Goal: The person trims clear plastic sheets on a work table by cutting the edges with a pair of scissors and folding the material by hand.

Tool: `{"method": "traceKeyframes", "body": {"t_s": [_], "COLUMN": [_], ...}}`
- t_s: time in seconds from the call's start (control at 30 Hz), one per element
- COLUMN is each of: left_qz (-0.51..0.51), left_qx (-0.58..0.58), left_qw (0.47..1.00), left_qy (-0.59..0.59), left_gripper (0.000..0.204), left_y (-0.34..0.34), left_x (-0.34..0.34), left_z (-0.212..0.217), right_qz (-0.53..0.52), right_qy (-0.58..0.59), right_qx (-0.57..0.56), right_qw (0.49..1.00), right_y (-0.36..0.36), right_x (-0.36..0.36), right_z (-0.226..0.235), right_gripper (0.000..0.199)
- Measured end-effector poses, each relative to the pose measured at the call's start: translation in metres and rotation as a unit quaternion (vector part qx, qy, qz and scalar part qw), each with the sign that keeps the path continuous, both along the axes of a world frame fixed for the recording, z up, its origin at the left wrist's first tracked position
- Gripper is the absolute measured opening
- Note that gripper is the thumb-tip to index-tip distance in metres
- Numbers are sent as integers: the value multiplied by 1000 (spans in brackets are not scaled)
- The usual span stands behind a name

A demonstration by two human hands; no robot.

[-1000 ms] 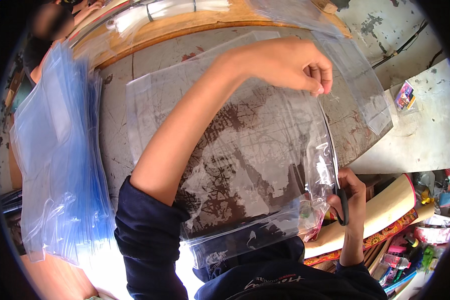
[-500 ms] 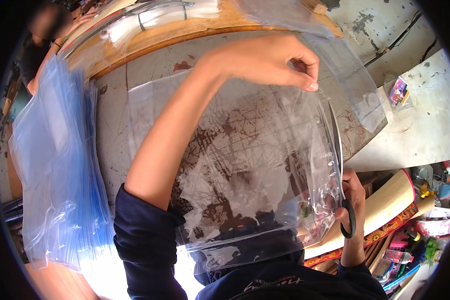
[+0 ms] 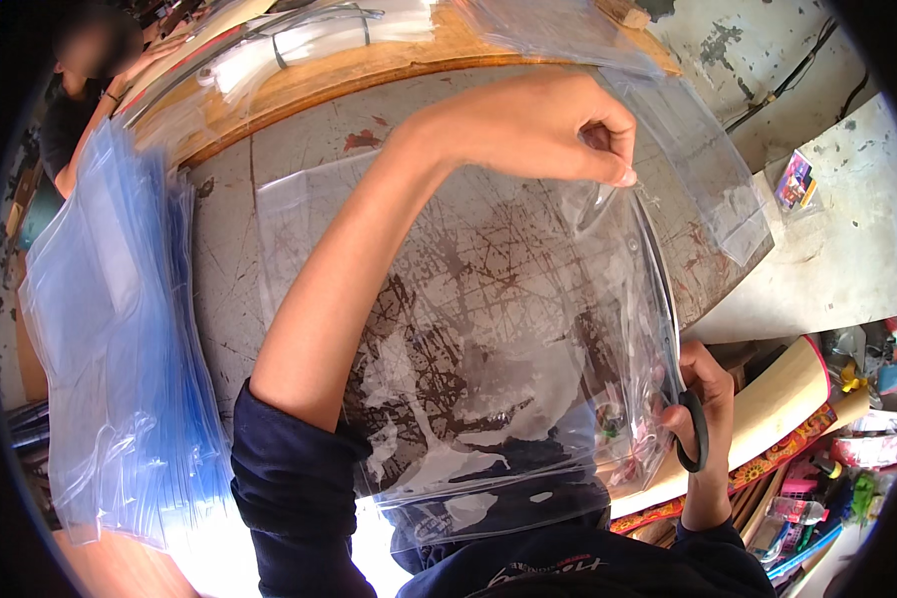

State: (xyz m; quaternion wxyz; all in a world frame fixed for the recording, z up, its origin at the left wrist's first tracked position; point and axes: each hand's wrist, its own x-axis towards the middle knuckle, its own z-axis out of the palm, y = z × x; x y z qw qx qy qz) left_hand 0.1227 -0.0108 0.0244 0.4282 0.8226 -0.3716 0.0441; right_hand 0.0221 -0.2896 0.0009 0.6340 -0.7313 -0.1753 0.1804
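A clear plastic sheet or bag [image 3: 478, 329] lies across the worn tabletop in front of me, its lower edge hanging toward my shirt. With thumb and fingers pinched together, my left hand [image 3: 558, 130] grips its upper right corner, my forearm crossing above it. My right hand [image 3: 703, 394] is closed around the black handles of a pair of scissors [image 3: 695, 434]. The long blades point up along the sheet's right edge, which has a row of small round holes or snaps. Glare and clear plastic make it hard to see exactly where the blades meet the edge.
A thick stack of bluish clear plastic sheets [image 3: 120, 339] stands at the left. More clear plastic [image 3: 698, 169] drapes off the wooden board [image 3: 409, 65] at the back. Rolled material [image 3: 782, 409] and colourful clutter fill the lower right. Another person [image 3: 70, 120] is at far left.
The scissor blades, parted before, now look closer together along the sheet's right edge. The sheet's surface has rippled slightly; my left hand still pinches the same corner.
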Motion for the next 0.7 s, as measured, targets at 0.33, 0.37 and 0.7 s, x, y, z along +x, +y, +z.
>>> {"method": "traceKeyframes", "body": {"t_s": [0.33, 0.37, 0.7], "left_qz": [7, 6, -3], "left_qx": [7, 7, 11], "left_qw": [1000, 1000, 1000], "left_qy": [14, 15, 12], "left_gripper": [20, 20, 21], "left_y": [-1, -1, 2], "left_x": [2, 1, -1], "left_z": [0, 0, 4], "right_qz": [0, -7, -25], "right_qy": [-25, -30, 22], "right_qx": [-65, -67, -6], "right_qw": [998, 997, 999], "right_y": [-7, -6, -7], "right_x": [0, 0, 0], "right_z": [-2, -2, -2], "right_gripper": [48, 48, 59]}}
